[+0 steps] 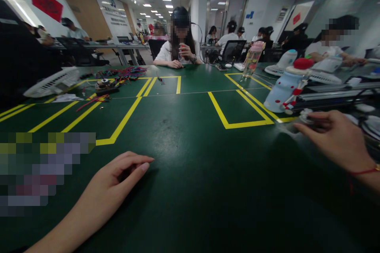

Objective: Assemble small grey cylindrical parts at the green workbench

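My left hand (pixel 121 178) rests on the green table (pixel 190 189), fingers loosely extended and the thumb close to the forefinger, with nothing visible in it. At the right, my right hand (pixel 338 138) is closed on a small whitish, partly see-through object (pixel 305 118); blur and my fingers hide its exact kind. Just beyond that hand stands a light-blue bottle (pixel 277 91) with a red top and a dangling red-and-white strap.
Yellow tape (pixel 249 125) marks areas on the table. Tangled wires (pixel 127 74) and a white fan (pixel 53 83) lie at the left. A pink-lidded clear bottle (pixel 252 61), metal rails (pixel 332 97) and white fans are at the right. Across the table sits a person (pixel 164 53).
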A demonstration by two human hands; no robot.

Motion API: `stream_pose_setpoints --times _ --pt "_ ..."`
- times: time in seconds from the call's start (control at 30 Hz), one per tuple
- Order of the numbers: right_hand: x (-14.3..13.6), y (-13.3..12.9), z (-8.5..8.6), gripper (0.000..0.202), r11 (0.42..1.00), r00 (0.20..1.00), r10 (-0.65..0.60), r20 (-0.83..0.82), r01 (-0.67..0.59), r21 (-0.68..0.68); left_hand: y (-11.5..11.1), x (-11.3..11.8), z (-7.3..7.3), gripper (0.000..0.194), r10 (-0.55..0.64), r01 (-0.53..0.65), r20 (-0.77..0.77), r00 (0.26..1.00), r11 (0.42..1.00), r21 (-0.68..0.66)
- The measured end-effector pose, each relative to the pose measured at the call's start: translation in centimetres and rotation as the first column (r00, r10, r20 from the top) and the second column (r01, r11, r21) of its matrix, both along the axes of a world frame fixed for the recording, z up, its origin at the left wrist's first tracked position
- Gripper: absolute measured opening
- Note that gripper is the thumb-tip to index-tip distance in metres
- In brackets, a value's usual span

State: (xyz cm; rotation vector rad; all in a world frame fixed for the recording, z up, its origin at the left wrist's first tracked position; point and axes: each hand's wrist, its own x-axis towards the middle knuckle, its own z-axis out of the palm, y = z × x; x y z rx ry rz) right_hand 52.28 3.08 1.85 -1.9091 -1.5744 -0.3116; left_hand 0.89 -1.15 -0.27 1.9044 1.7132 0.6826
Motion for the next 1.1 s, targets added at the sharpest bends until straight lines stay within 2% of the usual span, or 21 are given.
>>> stream_pose_setpoints --times 0.03,0.07,0.1,0.17,0.23,0.27,0.3,0.37,0.43,0.5,0.6,0.7,0.8,0.87,0.93,1.0,1.1 --pt "-2.1 -0.3 -0.1 0.041 0.991 0.991 0.121 -0.047 -0.118 0.07 0.0 0.0 0.0 0.038 -0.005 0.005 -0.002 1.0 1.0 -0.003" --pt "-4.4 -0.6 -0.1 0.041 0.958 0.958 0.271 -0.093 -0.259 0.124 0.0 -0.1 0.0 0.037 -0.006 0.006 -0.003 1.0 1.0 -0.003" --pt "-6.9 -1.0 -0.1 0.039 0.896 0.891 0.435 -0.127 -0.415 0.158 0.0 -0.1 0.0 0.037 -0.007 0.007 -0.004 1.0 1.0 -0.003" --pt "-12.0 -1.9 -0.2 0.033 0.721 0.697 0.693 -0.185 -0.677 0.147 -0.1 -0.2 0.1 0.037 0.002 -0.002 -0.007 1.0 1.0 -0.009" --pt "-16.2 -2.8 -0.3 0.029 0.548 0.522 0.825 -0.217 -0.832 0.081 -0.1 -0.3 0.1 0.037 0.01 -0.01 -0.013 1.0 1.0 -0.017" --pt "-17.6 -3.1 -0.4 0.028 0.483 0.461 0.857 -0.233 -0.875 0.046 -0.1 -0.4 0.1 0.038 0.01 -0.011 -0.017 1.0 1.0 -0.02" --pt "-18.7 -3.4 -0.6 0.028 0.432 0.415 0.876 -0.245 -0.902 0.02 0.0 -0.5 0.1 0.039 0.007 -0.008 -0.022 1.0 1.0 -0.022" --pt "-19.6 -3.6 -1.1 0.029 0.375 0.361 0.893 -0.267 -0.927 0.0 0.0 -0.5 0.1 0.039 0.002 -0.003 -0.031 1.0 1.0 -0.025" --pt "-19.5 -3.6 -1.6 0.033 0.363 0.347 0.891 -0.294 -0.932 -0.002 0.1 -0.1 0.2 0.039 0.0 -0.002 -0.037 0.999 0.999 -0.032" --pt "-19.1 -3.6 -2.2 0.047 0.395 0.372 0.855 -0.36 -0.919 -0.012 0.1 1.2 0.5 0.038 -0.026 0.025 -0.028 0.999 0.999 -0.023" --pt "-18.9 -3.5 -3.1 0.072 0.451 0.394 0.778 -0.49 -0.892 -0.002 0.0 4.8 1.7 0.033 -0.164 0.162 0.041 0.986 0.986 0.044" --pt "-19.1 -3.4 -3.7 0.069 0.446 0.364 0.762 -0.535 -0.895 0.026 -0.1 9.2 3.2 0.027 -0.291 0.28 0.128 0.948 0.955 0.095" --pt "-19.3 -3.3 -3.7 0.062 0.448 0.377 0.757 -0.533 -0.894 0.004 0.3 11.6 4.1 0.018 -0.292 0.274 0.227 0.929 0.956 0.106" --pt "-19.3 -3.3 -3.4 0.06 0.463 0.401 0.747 -0.53 -0.886 -0.018 0.6 11.6 4.2 0.017 -0.235 0.21 0.271 0.933 0.97 0.118" --pt "-19.2 -3.3 -3.1 0.058 0.491 0.438 0.742 -0.508 -0.871 -0.033 0.8 10.7 3.7 0.018 -0.186 0.161 0.25 0.95 0.98 0.118" --pt "-19.1 -3.3 -2.8 0.052 0.515 0.474 0.749 -0.463 -0.856 -0.042 0.9 9.8 2.8 0.017 -0.177 0.163 0.16 0.971 0.982 0.098" --pt "-19.2 -3.3 -2.7 0.041 0.519 0.489 0.769 -0.411 -0.854 -0.045 0.8 9.5 1.2 0.014 -0.228 0.229 -0.013 0.974 0.972 0.063"
